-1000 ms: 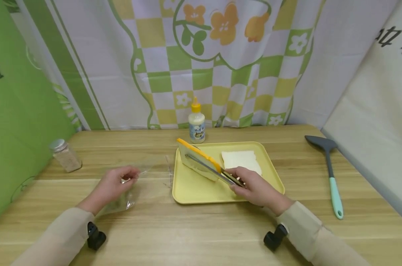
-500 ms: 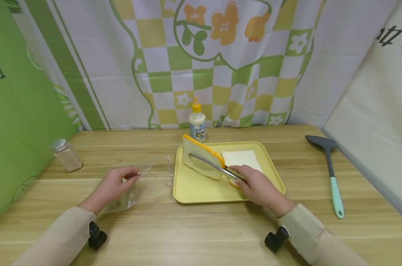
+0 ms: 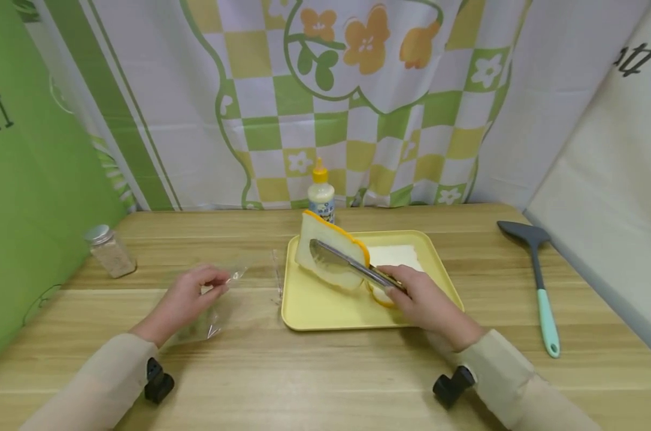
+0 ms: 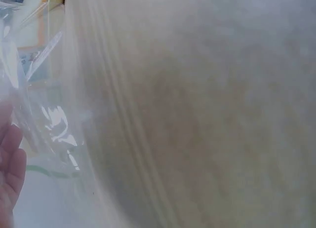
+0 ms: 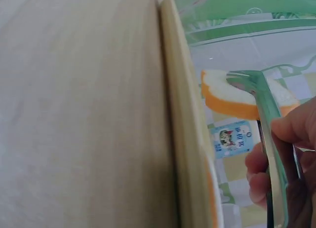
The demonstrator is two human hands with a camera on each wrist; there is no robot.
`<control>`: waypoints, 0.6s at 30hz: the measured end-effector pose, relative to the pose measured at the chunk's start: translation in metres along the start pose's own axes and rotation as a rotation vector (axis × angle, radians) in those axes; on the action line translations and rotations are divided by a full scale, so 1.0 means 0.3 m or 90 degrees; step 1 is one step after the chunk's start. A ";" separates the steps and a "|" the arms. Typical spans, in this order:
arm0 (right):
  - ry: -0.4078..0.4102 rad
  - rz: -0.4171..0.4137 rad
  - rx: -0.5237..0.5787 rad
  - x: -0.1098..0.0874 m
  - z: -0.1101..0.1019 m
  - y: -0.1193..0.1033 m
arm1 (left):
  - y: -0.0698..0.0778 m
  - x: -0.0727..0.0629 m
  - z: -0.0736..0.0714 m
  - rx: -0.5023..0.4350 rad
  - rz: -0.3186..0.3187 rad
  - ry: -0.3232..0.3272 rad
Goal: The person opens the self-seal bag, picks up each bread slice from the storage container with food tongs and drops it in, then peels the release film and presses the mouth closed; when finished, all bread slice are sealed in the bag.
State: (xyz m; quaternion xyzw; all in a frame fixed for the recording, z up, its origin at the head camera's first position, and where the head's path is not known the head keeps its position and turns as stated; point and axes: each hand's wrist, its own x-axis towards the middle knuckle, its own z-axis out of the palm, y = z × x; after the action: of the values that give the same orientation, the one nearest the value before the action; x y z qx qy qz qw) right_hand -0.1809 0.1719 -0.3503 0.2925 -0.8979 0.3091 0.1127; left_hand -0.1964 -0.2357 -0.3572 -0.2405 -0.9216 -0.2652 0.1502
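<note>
My right hand (image 3: 435,311) grips metal tongs (image 3: 360,269), whose tips clasp a bread slice (image 3: 336,240) with an orange crust. That slice is tilted up over the left part of a yellow tray (image 3: 314,314). In the right wrist view, a fork-like tongs tip (image 5: 244,81) lies across the slice's white face. A white bread slice (image 3: 397,254) lies on the tray, and an orange-crusted piece (image 3: 379,294) shows partly beneath the tongs. On the left, my left hand (image 3: 182,302) pinches the edge of a clear plastic bag (image 3: 241,305), thumb against fingers.
Behind the tray stands a squeeze bottle (image 3: 321,197) with a yellow cap, partly covered by the raised slice. A jar (image 3: 112,254) with a metal lid is at the far left. To the right lies a spatula (image 3: 543,299) with a mint handle.
The tongs have lifted the bread slice higher and slightly right, turning its face toward me. An orange-crusted piece beneath has come into view. My left hand stays on the bag.
</note>
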 end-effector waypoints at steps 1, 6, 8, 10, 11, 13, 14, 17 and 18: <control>-0.008 0.003 0.019 0.002 -0.006 -0.002 | 0.002 0.002 -0.002 -0.002 -0.001 0.000; -0.104 0.089 0.185 0.009 -0.027 -0.013 | 0.013 0.015 -0.016 0.003 -0.006 -0.008; -0.149 0.131 0.251 0.012 -0.026 -0.021 | 0.018 0.019 -0.021 0.005 -0.014 -0.020; -0.189 0.166 0.300 0.017 -0.020 -0.031 | 0.024 0.022 -0.024 0.007 -0.018 -0.032; -0.207 0.180 0.321 0.021 -0.016 -0.036 | 0.027 0.024 -0.025 0.007 -0.016 -0.037; -0.241 0.201 0.351 0.031 -0.005 -0.048 | 0.033 0.025 -0.023 0.005 -0.005 -0.040; -0.258 0.211 0.364 0.037 0.000 -0.053 | 0.037 0.026 -0.021 0.006 0.002 -0.041; -0.303 0.222 0.393 0.057 0.013 -0.067 | 0.044 0.028 -0.011 0.008 0.023 -0.037; -0.317 0.225 0.404 0.063 0.017 -0.070 | 0.045 0.027 -0.008 0.008 0.026 -0.037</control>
State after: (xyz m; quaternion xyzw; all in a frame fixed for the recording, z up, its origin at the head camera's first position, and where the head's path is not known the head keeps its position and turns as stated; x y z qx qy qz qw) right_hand -0.1837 0.1468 -0.3367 0.2200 -0.7944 0.5041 -0.2575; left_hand -0.1958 -0.2240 -0.3463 -0.2660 -0.9220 -0.2493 0.1306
